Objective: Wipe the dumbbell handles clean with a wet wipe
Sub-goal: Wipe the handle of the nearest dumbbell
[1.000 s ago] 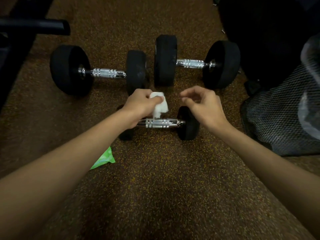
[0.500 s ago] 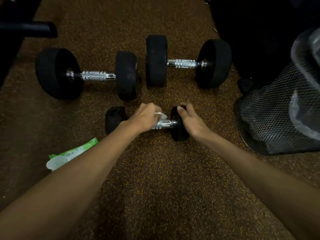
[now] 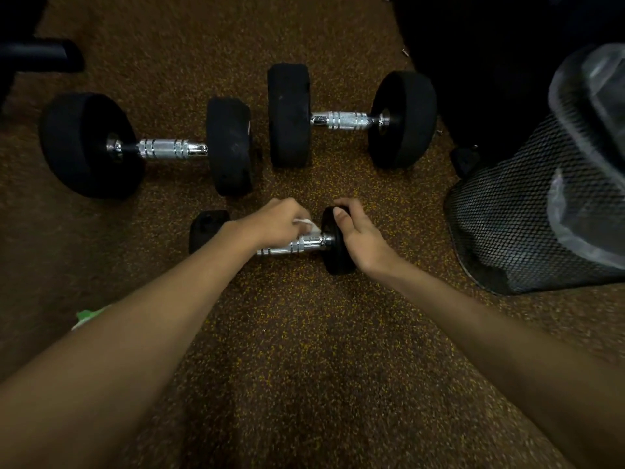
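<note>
A small dumbbell lies on the speckled floor in front of me, its chrome handle (image 3: 297,246) partly showing. My left hand (image 3: 275,225) presses a white wet wipe (image 3: 309,226) onto that handle. My right hand (image 3: 360,236) grips the dumbbell's right black weight (image 3: 333,255). Its left weight (image 3: 204,228) shows beside my left forearm. Two larger dumbbells lie farther off: one at the left with handle (image 3: 169,149), one at the right with handle (image 3: 343,119).
A black mesh bin (image 3: 507,225) with a clear plastic liner stands at the right. The green wipes pack (image 3: 88,315) peeks out under my left forearm. A black bar (image 3: 40,57) lies at the far left, and dark equipment fills the upper right.
My left hand came down with the wipe from above the small dumbbell onto its handle. My right hand dropped from mid-air onto the right weight and holds it.
</note>
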Tool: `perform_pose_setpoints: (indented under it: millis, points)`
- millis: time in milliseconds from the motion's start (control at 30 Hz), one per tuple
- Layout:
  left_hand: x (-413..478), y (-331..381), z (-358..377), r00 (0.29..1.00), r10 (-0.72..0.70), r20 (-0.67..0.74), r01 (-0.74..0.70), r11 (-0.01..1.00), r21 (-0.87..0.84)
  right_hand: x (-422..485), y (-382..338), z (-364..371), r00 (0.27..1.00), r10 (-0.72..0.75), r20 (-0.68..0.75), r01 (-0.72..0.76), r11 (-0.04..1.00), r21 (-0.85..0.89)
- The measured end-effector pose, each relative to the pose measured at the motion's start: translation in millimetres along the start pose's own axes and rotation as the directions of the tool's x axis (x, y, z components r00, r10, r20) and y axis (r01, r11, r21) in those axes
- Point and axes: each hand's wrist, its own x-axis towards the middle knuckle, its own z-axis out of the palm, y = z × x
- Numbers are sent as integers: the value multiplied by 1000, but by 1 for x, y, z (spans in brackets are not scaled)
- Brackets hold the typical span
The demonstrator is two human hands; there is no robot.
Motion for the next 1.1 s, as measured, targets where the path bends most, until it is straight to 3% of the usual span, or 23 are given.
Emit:
perform_pose_setpoints:
  millis: [233,400,533,800,1000,1100]
  points:
    - [-19,-12,-10,982,189,-22,-187,980,73,-3,0,-2,1000,-25,13,25,1000,13]
    - [-9,-24,-14,994,97,45,-102,985,141,-3,-3,-4,999,-42,21,41,999,24]
    - [2,-7,0,997,61,41,-64,996,68,-3,-2,-4,999,-52,15,52,999,10]
    - [-33,-8,-2,967,255,-20,-254,966,54,-6,-1,-4,998,-60,17,60,998,26]
    - [-16,-5,-3,993,114,37,-118,986,121,-2,-1,-3,999,-54,2,54,998,23]
    - [-7,2,5,993,117,32,-119,989,88,0,-1,-2,998,-59,-5,60,998,32]
